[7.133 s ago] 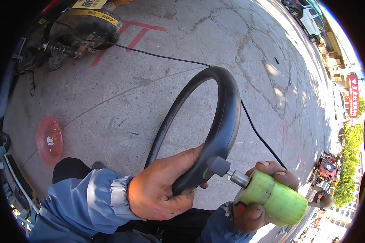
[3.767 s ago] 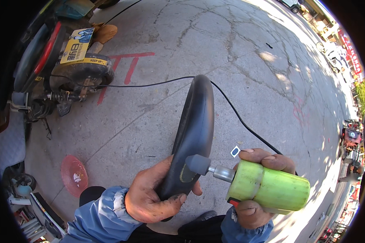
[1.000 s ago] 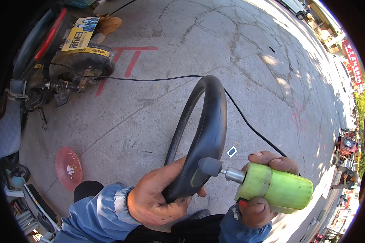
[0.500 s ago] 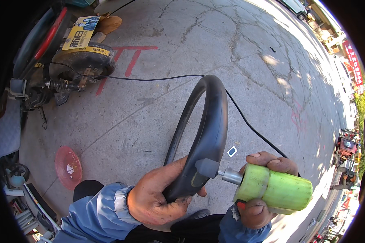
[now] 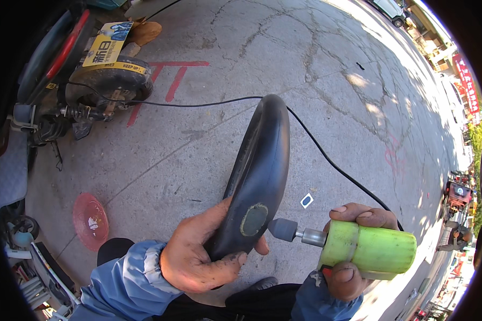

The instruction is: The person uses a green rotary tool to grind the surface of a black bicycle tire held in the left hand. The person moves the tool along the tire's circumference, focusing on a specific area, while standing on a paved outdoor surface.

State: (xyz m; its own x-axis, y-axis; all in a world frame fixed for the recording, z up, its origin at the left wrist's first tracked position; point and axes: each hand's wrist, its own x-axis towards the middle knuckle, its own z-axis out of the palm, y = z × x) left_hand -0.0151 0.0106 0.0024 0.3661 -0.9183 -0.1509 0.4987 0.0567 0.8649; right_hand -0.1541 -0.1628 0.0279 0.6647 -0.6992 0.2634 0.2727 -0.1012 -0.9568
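My left hand is closed around the lower part of a black inner tube, which stands up in a narrow loop. An oval patch of dull, scuffed rubber shows on the tube's side. My right hand grips a green electric die grinder from above and below, its fingers wrapped round the body. A grey grinding tip sits on the grinder's metal shaft. That tip is just right of the scuffed oval, at the tube's edge; whether it touches cannot be told.
A black power cord runs across the concrete from a wheeled vehicle at upper left toward the grinder. A pink basin lies at left. One small patch on white backing lies on the ground. A person is at far right.
The grinding tip has come off the tube's face to its right edge, uncovering the scuffed oval. My left hand has turned the tube, so its loop looks narrower.
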